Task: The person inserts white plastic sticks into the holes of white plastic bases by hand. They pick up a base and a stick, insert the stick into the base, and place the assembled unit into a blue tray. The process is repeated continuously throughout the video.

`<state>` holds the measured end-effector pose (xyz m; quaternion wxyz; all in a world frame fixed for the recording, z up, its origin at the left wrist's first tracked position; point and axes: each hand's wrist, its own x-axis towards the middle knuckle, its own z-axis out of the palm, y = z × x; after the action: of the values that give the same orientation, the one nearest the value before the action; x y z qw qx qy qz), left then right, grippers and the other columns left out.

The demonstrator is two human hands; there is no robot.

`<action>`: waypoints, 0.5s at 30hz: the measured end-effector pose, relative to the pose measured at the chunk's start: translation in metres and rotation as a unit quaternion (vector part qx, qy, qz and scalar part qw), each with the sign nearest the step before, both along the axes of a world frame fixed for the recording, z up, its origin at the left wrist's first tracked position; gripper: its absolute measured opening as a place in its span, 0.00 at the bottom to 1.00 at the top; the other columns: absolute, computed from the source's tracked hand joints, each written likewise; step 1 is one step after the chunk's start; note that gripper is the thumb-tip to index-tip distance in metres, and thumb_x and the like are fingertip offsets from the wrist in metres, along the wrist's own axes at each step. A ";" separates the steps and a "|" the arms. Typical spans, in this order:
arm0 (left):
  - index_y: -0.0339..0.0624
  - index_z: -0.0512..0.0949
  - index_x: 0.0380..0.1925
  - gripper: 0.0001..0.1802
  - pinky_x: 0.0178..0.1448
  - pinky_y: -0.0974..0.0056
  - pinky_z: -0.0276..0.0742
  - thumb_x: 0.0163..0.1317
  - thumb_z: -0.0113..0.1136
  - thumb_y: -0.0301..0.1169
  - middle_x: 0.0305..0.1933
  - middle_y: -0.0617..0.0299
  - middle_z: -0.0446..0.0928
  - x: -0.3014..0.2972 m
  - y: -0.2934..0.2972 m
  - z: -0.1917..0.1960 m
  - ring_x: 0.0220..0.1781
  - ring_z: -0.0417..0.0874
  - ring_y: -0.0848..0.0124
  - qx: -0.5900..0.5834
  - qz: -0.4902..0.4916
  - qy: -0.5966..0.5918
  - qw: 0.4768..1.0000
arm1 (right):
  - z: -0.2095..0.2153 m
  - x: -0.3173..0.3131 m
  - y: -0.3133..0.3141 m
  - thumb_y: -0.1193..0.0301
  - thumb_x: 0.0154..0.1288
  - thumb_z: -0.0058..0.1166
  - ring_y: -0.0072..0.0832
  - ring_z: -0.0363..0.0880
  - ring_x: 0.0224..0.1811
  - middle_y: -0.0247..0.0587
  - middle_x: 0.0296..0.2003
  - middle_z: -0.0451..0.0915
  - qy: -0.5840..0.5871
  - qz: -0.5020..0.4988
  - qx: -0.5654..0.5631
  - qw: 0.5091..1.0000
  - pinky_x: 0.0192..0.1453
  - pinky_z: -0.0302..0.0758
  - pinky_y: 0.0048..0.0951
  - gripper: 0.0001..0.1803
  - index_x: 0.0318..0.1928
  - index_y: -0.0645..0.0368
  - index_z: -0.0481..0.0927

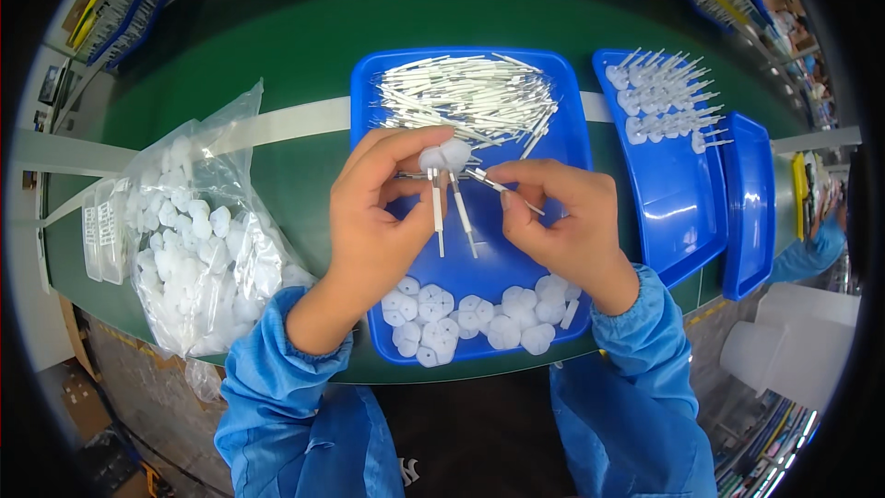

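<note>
My left hand (pixel 385 186) pinches a small white, flower-shaped plastic disc (pixel 445 156) above the middle of a blue tray (pixel 359 92). Two thin white rods (pixel 462 209) with dark bands hang down from that disc. Between thumb and fingers, my right hand (pixel 564 221) grips another white rod (pixel 502 187), its inner end close beside the disc; whether it touches cannot be made out. At the tray's far end lies a heap of loose white rods (pixel 461 92). Along its near end are several white scalloped discs (pixel 475 314).
To the left stands a clear plastic bag (pixel 198 240) full of white discs. On the right, a blue tray (pixel 678 212) bears rows of discs with rods, beside another blue tray (pixel 751 203). A co-worker's blue sleeve (pixel 811 254) shows at far right. The table is green (pixel 295 51).
</note>
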<state>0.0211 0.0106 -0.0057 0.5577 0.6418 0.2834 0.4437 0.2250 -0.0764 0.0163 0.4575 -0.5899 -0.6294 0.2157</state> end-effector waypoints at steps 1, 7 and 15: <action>0.37 0.84 0.64 0.27 0.57 0.68 0.91 0.66 0.65 0.10 0.57 0.59 0.80 -0.001 0.001 -0.001 0.60 0.88 0.70 0.003 -0.002 0.004 1.000 | -0.001 0.001 0.000 0.80 0.64 0.69 0.17 0.82 0.24 0.37 0.24 0.85 0.011 0.004 -0.006 1.000 0.33 0.79 0.24 0.14 0.50 0.61 0.93; 0.37 0.85 0.64 0.26 0.58 0.69 0.91 0.67 0.62 0.10 0.60 0.57 0.81 0.000 0.000 -0.001 0.62 0.88 0.69 0.004 0.006 0.002 1.000 | 0.001 0.004 -0.002 0.79 0.70 0.67 0.11 0.78 0.26 0.31 0.23 0.84 0.194 -0.011 -0.134 0.972 0.31 0.74 0.21 0.11 0.51 0.66 0.92; 0.36 0.86 0.63 0.24 0.59 0.68 0.90 0.69 0.62 0.10 0.61 0.56 0.80 -0.002 0.002 0.000 0.60 0.88 0.69 0.023 0.003 0.018 1.000 | 0.000 0.001 -0.003 0.78 0.70 0.68 0.15 0.81 0.26 0.36 0.25 0.87 0.064 -0.028 -0.050 0.996 0.32 0.77 0.24 0.11 0.51 0.64 0.92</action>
<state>0.0188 0.0127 -0.0056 0.5361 0.6615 0.2848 0.4403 0.2264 -0.0791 0.0161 0.4725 -0.6143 -0.5709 0.2709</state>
